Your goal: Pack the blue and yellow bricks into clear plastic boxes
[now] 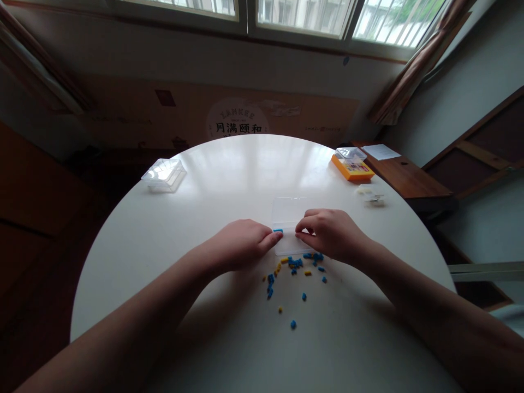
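Note:
An open clear plastic box (286,206) lies on the white round table, its lid side folded back away from me. My left hand (254,239) is closed at the box's left side, thumb and fingers pinching a small blue brick (278,231). Over the right part of the box, my right hand (323,232) has thumb and fingertips drawn together; whatever they may hold is too small or hidden. Just in front of the box several small blue bricks (295,262) lie loosely scattered, with yellow bricks (308,273) among them.
A clear plastic container (164,176) stands at the table's left edge. Toward the right edge are an orange box (352,169) with a clear cover on it and a small pale, see-through item (371,195). Beyond the table stands a wooden desk (409,177) with a paper sheet (381,152).

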Motion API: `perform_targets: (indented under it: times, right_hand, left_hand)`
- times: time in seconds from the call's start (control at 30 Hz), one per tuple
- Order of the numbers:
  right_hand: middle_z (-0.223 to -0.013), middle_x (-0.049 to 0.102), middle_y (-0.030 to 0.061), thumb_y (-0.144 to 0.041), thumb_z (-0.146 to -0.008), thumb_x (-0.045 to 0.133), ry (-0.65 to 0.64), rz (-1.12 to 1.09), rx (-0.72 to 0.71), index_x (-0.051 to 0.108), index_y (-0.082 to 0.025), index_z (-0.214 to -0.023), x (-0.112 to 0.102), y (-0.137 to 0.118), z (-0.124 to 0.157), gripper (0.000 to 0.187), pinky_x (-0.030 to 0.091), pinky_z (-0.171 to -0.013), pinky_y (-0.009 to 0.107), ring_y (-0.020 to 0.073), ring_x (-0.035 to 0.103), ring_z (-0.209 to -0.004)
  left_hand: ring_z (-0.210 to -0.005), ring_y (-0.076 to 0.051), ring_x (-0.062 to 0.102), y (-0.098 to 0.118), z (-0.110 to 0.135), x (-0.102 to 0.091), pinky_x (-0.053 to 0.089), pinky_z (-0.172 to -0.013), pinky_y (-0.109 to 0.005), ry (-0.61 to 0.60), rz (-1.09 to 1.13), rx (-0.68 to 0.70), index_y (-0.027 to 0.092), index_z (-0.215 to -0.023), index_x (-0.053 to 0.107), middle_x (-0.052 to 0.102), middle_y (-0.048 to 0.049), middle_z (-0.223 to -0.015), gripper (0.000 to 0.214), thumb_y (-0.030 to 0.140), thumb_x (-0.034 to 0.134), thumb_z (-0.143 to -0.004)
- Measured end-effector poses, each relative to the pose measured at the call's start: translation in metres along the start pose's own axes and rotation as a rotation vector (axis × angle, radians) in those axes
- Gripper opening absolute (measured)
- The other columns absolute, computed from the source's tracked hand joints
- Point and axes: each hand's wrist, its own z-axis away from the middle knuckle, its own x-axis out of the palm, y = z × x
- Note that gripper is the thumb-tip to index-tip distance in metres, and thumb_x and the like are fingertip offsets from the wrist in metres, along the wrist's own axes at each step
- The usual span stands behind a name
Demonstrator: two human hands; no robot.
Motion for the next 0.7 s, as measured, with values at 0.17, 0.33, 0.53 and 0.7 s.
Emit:
perform_targets:
  times: [0.17, 0.33, 0.53, 0.7]
  right_hand:
    - [-0.091, 0.066, -0.0014, -0.031, -0.088, 0.053, 0.054, 0.055, 0.011, 0.073, -0.026, -0.09, 0.0035, 0.0025, -0.0006, 0.02, 0.029, -0.059, 0.02, 0.0073, 0.055, -0.071]
    - [-0.089, 0.065, -0.0039, -0.031, -0.085, 0.057, 0.047, -0.022, 0.026, 0.072, -0.029, -0.087, 0.0052, 0.0054, 0.0003, 0.015, 0.03, -0.06, 0.019, 0.0054, 0.053, -0.068]
    - [-0.085, 0.065, -0.0029, -0.032, -0.085, 0.059, -0.014, -0.14, 0.019, 0.073, -0.029, -0.087, 0.0016, 0.0057, 0.0024, 0.015, 0.033, -0.062, 0.018, 0.0055, 0.054, -0.069]
    - [-0.087, 0.065, -0.0008, -0.028, -0.085, 0.057, -0.038, -0.197, 0.004, 0.074, -0.029, -0.094, 0.0007, 0.0075, 0.0055, 0.019, 0.038, -0.067, 0.018, 0.0068, 0.056, -0.073]
  left_hand:
    - [-0.073, -0.022, 0.059, 0.0002, -0.0014, 0.0017, 0.038, -0.062, -0.03, 0.005, -0.009, -0.008, 0.02, -0.075, 0.066, 0.07, -0.0073, -0.083, 0.058, 0.056, 0.024, -0.094]
    - [-0.066, -0.02, 0.056, -0.001, -0.0013, 0.0032, 0.034, -0.056, -0.029, 0.012, -0.034, -0.014, 0.021, -0.071, 0.064, 0.068, -0.0062, -0.076, 0.054, 0.056, 0.029, -0.092]
    - [-0.063, -0.02, 0.054, -0.0014, -0.0002, 0.0029, 0.032, -0.054, -0.029, 0.014, -0.051, 0.005, 0.021, -0.07, 0.063, 0.066, -0.0052, -0.072, 0.049, 0.054, 0.034, -0.092]
    - [-0.063, -0.02, 0.055, -0.0014, 0.0001, 0.0031, 0.033, -0.054, -0.029, 0.021, -0.036, 0.0, 0.02, -0.07, 0.064, 0.066, -0.0063, -0.073, 0.049, 0.054, 0.035, -0.091]
